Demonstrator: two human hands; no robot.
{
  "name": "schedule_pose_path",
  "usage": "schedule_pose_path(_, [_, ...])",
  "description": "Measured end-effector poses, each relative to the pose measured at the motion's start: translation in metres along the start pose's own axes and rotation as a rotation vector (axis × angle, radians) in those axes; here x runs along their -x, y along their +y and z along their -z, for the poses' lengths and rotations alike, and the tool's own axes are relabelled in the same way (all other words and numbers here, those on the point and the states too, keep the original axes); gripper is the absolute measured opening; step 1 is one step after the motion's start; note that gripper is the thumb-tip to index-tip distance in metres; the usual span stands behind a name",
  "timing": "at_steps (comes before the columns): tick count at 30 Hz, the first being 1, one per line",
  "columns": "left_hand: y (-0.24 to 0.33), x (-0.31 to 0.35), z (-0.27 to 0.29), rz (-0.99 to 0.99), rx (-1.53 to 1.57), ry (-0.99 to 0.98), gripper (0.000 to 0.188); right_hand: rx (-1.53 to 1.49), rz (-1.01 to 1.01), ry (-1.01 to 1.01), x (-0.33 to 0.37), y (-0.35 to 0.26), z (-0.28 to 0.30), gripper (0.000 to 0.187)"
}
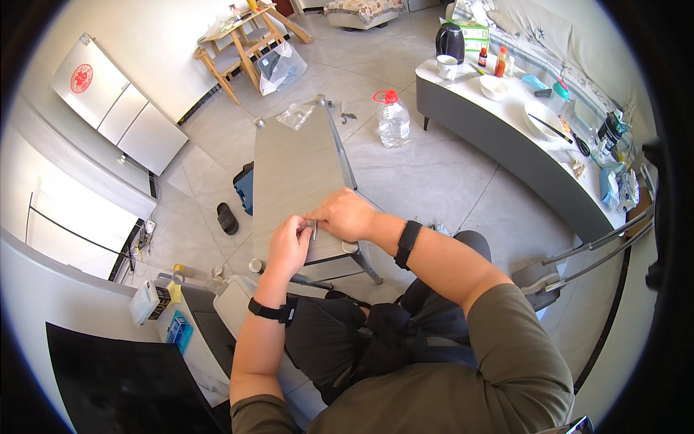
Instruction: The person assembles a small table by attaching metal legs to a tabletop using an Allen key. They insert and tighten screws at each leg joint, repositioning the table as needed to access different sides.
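Pinching a small metal bolt (pixel 315 229) between thumb and fingertips, the left hand (pixel 289 244) meets the right hand (pixel 345 215) at the near edge of a grey wooden panel (pixel 293 173); the right hand lies curled on the panel with its fingers pressed together against the same bolt, which stands roughly upright just at the panel's edge. Each wrist carries one black band, two in all. A metal frame rail (pixel 341 155) runs along the panel's right side, and one clear plastic bag (pixel 297 115) lies at the far end, with small loose parts beside it too small to identify. On the tiled floor stand one large water bottle with a red cap (pixel 392 119), one black slipper (pixel 227 218) and a second clear bag (pixel 281 66) leaning against a light wooden frame (pixel 242 43). To the right, a curved grey counter (pixel 499 134) holds one black kettle (pixel 450 41), one white mug (pixel 447 67), two white bowls (pixel 494 87), the farther-right one with chopsticks across it, and several small bottles. The person's forearms and dark lap hide the panel's near legs.
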State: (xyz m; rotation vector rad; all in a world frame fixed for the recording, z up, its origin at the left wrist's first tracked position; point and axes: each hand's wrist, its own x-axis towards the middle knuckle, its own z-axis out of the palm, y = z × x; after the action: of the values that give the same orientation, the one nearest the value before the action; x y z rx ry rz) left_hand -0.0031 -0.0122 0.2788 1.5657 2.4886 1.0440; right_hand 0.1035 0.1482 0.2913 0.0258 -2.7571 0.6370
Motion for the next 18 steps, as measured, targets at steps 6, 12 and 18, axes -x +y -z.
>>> schedule_pose_path(6, [-0.001, 0.001, 0.006, 0.172, 0.093, 0.069, 0.015, 0.009, 0.006, -0.087, -0.003, 0.001, 0.006, 0.012])
schedule_pose_path(12, [0.014, 0.01, 0.015, 0.268, 0.7, 0.277, 0.014, -0.39, -0.229, 0.173, 0.016, -0.003, 0.023, 0.018])
schedule_pose_path(18, [0.068, 0.066, -0.003, 0.48, 1.554, 0.022, 0.011, -0.841, -0.427, 0.137, 0.106, -0.022, 0.028, 0.021])
